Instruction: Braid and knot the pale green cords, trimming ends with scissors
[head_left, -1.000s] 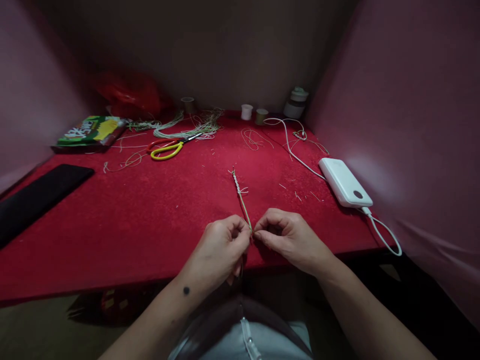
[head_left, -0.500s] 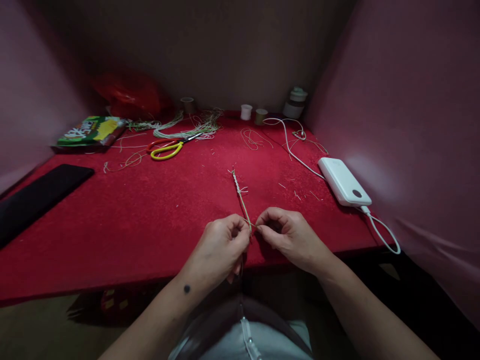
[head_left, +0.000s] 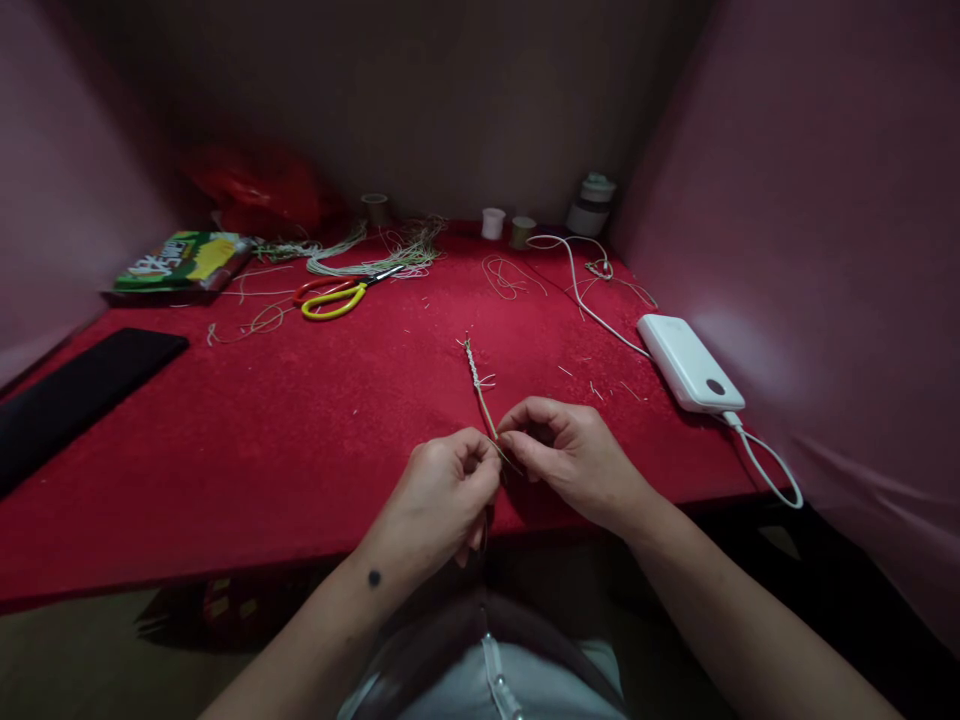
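Note:
A thin braided cord (head_left: 473, 370) runs from a fixed-looking far end on the red cloth down toward my fingers, with short loose ends sticking out at its middle. My left hand (head_left: 457, 490) is closed, thumb and forefinger pinching the cord's near strands. Close beside it on the right, my right hand (head_left: 562, 455) pinches the cord at the lower end of its pale straight stretch. A fine thread crosses between the two hands. The exact grip of the fingertips is partly hidden.
Yellow-and-red-handled scissors (head_left: 334, 302) lie left of centre near a tangle of cords (head_left: 382, 260). Spools (head_left: 493, 223) and a cup (head_left: 591, 205) stand at the back. A white power bank (head_left: 690, 365) with a cable is at right, a black phone-like slab (head_left: 90, 385) at left, beside a green packet (head_left: 180, 262).
My right hand has moved a little left and up, its fingertips now at the cord beside my left hand. The left hand has stayed in place.

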